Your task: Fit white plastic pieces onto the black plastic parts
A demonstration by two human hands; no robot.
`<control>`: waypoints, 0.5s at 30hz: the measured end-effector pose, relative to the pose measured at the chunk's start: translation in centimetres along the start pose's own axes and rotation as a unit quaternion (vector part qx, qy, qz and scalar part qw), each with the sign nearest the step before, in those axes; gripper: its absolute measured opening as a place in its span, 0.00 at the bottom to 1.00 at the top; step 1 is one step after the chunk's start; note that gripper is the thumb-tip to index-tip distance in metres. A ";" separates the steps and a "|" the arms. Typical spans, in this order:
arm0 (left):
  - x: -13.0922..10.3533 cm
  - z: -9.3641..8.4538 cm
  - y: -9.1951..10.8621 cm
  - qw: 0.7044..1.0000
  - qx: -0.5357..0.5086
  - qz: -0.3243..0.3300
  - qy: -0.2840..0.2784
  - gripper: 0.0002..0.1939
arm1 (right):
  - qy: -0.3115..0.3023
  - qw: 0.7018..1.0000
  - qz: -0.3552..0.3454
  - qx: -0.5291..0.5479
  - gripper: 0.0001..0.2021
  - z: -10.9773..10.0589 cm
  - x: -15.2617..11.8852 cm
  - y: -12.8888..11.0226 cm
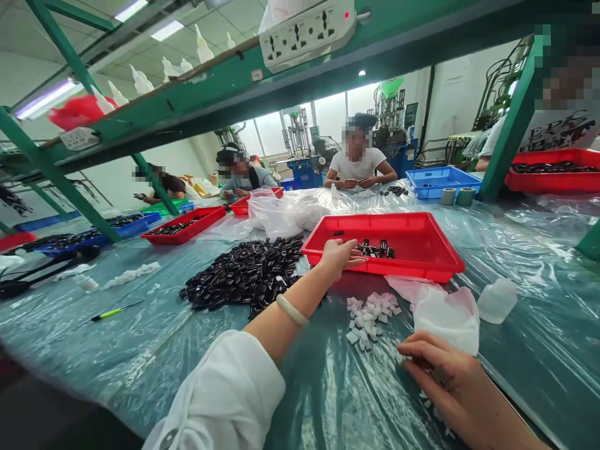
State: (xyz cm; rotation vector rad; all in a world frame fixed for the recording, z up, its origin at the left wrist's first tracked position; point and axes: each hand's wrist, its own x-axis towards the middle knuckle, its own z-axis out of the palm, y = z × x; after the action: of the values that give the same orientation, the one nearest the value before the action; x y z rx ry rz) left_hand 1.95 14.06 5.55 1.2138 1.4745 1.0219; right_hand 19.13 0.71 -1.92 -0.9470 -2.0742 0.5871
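Note:
Reaching over the near left edge of a red tray [422, 250], my left hand [341, 255] has its fingers apart beside a few small black parts [382, 250] lying inside. Nothing shows in its grasp. My right hand [443, 369] hovers low on the right, fingers curved and thumb apart, with no object visible between them. Small white pieces [372, 315] are scattered between my hands, and more lie partly hidden under the right one. A big heap of black parts [248, 272] spreads left of my left forearm.
A white cloth or bag [445, 315] and a translucent cup [497, 300] stand right. A yellow-green screwdriver [110, 314] lies left. A green shelf beam [187, 106] crosses overhead. Across the table, people sit near a blue tray [440, 181] and another red tray [185, 225].

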 end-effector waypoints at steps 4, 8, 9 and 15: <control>-2.7 -2.9 -1.2 0.995 0.091 0.032 -0.004 0.14 | 0.009 1.000 -0.017 -0.007 0.09 -0.1 0.1 -0.3; -7.0 -8.9 -2.9 0.973 0.224 0.060 -0.010 0.06 | 0.015 1.000 -0.017 -0.003 0.09 -0.1 0.1 -0.3; -8.2 -10.4 -3.4 0.964 0.256 0.070 -0.010 0.05 | 0.017 1.000 -0.016 -0.001 0.09 0.0 0.1 -0.3; -14.2 -14.9 -6.7 0.922 0.370 0.110 -0.027 0.14 | -0.004 1.000 0.009 0.007 0.09 0.1 0.0 0.0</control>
State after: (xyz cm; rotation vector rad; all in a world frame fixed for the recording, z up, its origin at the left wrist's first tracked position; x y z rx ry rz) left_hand -12.97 -1.61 4.45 1.9571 1.7752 0.5543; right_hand 19.07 0.72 -1.96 -0.9586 -2.0691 0.6150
